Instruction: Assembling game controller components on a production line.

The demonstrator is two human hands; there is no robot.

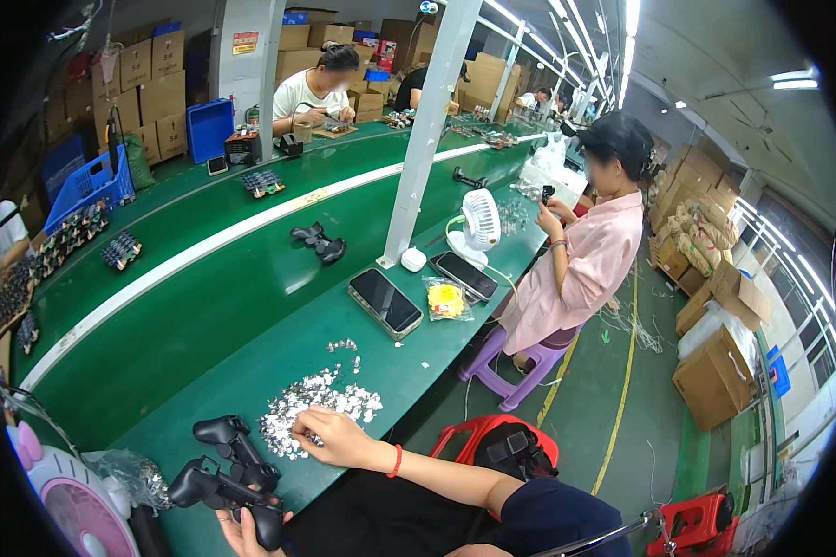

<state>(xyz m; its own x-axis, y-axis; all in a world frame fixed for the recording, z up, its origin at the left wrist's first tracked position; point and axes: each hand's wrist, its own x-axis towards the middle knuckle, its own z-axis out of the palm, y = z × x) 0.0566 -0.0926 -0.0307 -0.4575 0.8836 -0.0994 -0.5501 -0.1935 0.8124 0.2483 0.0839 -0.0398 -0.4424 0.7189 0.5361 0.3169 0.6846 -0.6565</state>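
Observation:
A black game controller [209, 487] is in my left hand [241, 536], low at the left, with the fingers wrapped round one grip. Just beyond it, a second black game controller [235, 447] lies on the green bench [181, 408]. My right hand [339, 439], a red band at its wrist, reaches into a heap of small white and silver parts [293, 401]. Its thumb and fingers are curled together at the heap's near edge; what lies between the fingertips is too small to name. A few loose parts [342, 345] are scattered past the heap.
Two phones [385, 302] [464, 275], a yellow item in clear wrap [446, 299] and a white fan [480, 223] stand along the bench. A grey post [418, 158] rises beyond. At left is a pink-and-white fan [79, 506]. A person in pink [576, 251] sits at right.

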